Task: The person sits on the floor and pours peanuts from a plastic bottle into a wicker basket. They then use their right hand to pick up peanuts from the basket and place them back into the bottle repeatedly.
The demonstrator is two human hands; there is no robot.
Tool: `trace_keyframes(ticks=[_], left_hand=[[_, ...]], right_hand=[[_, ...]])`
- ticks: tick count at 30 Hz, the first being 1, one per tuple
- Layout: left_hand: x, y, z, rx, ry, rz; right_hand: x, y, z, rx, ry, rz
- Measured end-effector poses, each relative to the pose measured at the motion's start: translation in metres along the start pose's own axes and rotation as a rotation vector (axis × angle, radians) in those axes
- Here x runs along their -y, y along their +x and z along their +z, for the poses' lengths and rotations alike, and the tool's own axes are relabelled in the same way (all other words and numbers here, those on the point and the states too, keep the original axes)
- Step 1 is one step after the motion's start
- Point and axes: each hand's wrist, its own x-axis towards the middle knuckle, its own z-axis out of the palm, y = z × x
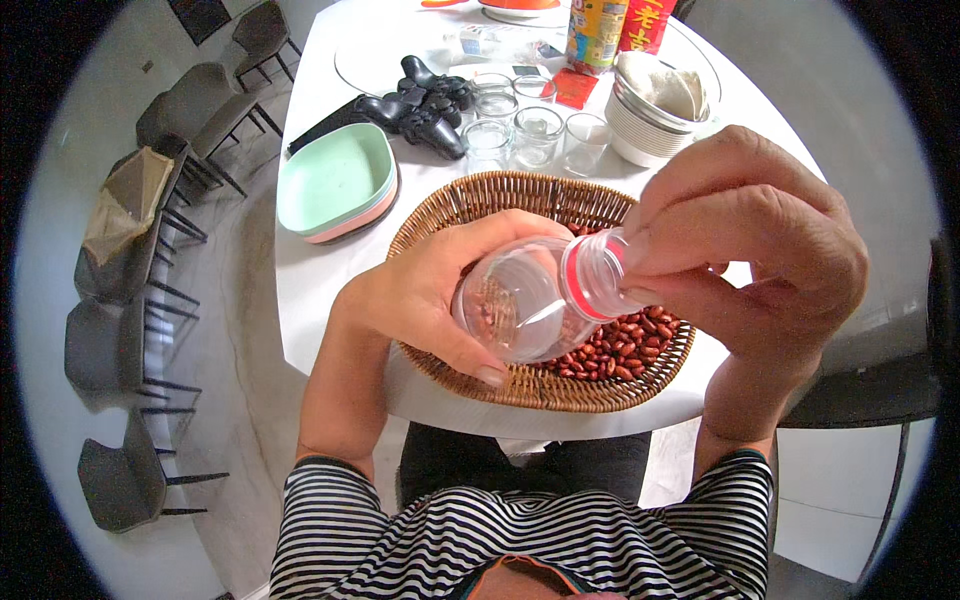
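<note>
My left hand [415, 285] is wrapped round a clear plastic bottle [520, 305]. The bottle is tilted, its open neck with a red ring turned to the right. At the bottle's mouth, my right hand [765, 235] has its thumb and fingers pinched together; what they hold, if anything, is hidden. Under both hands stands a brown wicker basket [470, 195] with many dark red beans [625, 350] in it. Part of the beans is covered by the bottle and my hands.
Behind the basket on the white table [330, 285] stand several clear glasses [538, 135], black game controllers [435, 125] and a stack of white bowls [645, 130]. Green and pink trays [340, 180] lie at the left. Grey chairs [105, 350] line the left wall.
</note>
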Motion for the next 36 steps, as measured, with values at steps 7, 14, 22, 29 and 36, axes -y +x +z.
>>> trace_keyframes(ticks=[7,14,22,29,36], left_hand=[[-0.007,0.003,0.003,-0.024,0.011,-0.02],[0.001,-0.004,-0.002,-0.071,-0.009,0.02],[-0.005,-0.004,0.004,-0.119,-0.004,-0.008],[0.01,0.014,0.011,-0.116,0.505,-0.002],[0.019,0.014,0.018,0.021,0.874,-0.049]], right_hand=[[-0.005,-0.001,0.001,-0.006,0.001,-0.008],[-0.035,-0.006,0.007,0.174,0.319,0.114],[-0.034,-0.014,0.047,0.3,0.724,0.21],[-0.075,-0.003,0.0,0.033,0.802,0.103],[-0.046,-0.006,-0.027,-0.293,0.497,0.38]])
